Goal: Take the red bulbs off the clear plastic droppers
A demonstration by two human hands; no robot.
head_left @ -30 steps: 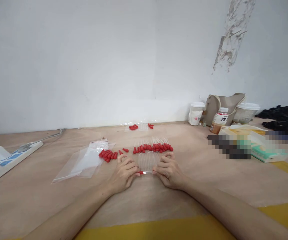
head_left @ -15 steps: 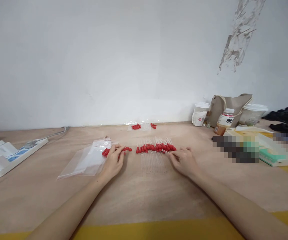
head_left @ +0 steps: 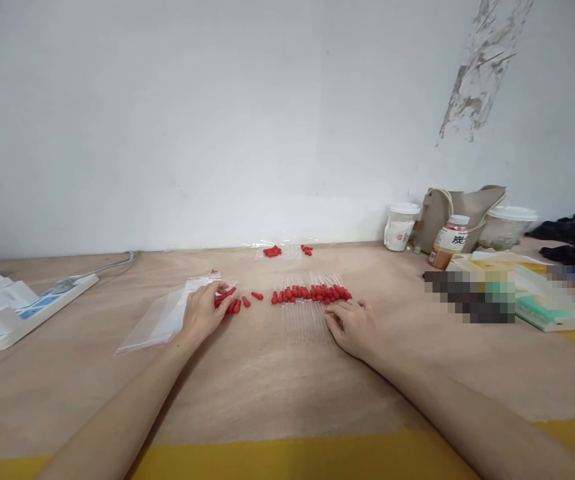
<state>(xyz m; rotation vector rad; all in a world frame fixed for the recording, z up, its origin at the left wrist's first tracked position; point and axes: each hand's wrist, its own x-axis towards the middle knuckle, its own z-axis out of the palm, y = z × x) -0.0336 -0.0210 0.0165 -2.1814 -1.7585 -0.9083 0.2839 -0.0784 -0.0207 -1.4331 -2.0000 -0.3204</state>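
My left hand (head_left: 204, 311) is over a small heap of red rubber bulbs (head_left: 231, 305), with its thumb and fingers bent around some of them. Two loose bulbs lie just right of that heap. My right hand (head_left: 354, 327) rests at the right end of a row of thin clear tubes (head_left: 307, 323). Its fingers are curled together; what is between the fingertips is too small to make out. Above those tubes runs a row of red bulbs (head_left: 312, 293) with slim pale stems (head_left: 324, 279) pointing toward the wall.
Under my left wrist lie clear zip bags (head_left: 160, 317). Another clear bag with red bulbs (head_left: 272, 251) lies by the wall. A power strip (head_left: 62, 297) is at left. On the right stand a lidded cup (head_left: 400, 227), a bottle (head_left: 450, 241), a grey bag (head_left: 430, 217) and a green-white box (head_left: 550, 310).
My left hand has moved left, back over the heap, uncovering loose bulbs. My right hand has shifted slightly down and left; the clear tube seen in its fingertips no longer shows.
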